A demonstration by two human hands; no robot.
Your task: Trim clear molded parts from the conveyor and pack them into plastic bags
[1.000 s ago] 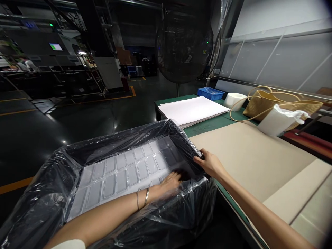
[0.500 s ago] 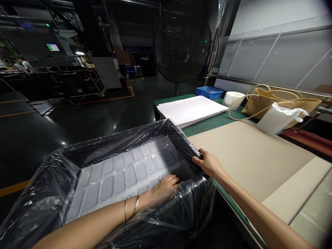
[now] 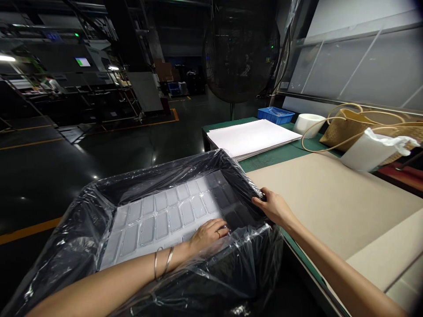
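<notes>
A black bin [image 3: 244, 174] lined with clear plastic film [image 3: 82, 215] stands in front of me. In it lies a white sheet under clear molded trays [image 3: 161, 223] with rows of rectangular pockets. My left hand [image 3: 209, 235] reaches inside, resting over the sheet's right edge near the bin's near wall. Its fingers bend slightly over the darker trays there, and the fingertips are partly hidden. My right hand [image 3: 273, 206] is closed round the bin's right rim and the film, thumb on the inner side.
Right of the bin, a green table [image 3: 261, 159] carries beige board [image 3: 330, 198], stacked white sheets [image 3: 253, 137], a blue basket [image 3: 276, 115], a white roll [image 3: 309, 125], a woven bag [image 3: 343, 127] and a white pouch [image 3: 370, 152]. A large fan [image 3: 241, 57] stands behind.
My view has turned slightly left, so the scene sits further right. The fingers of my left hand are a little more bent. My right hand keeps its hold on the rim.
</notes>
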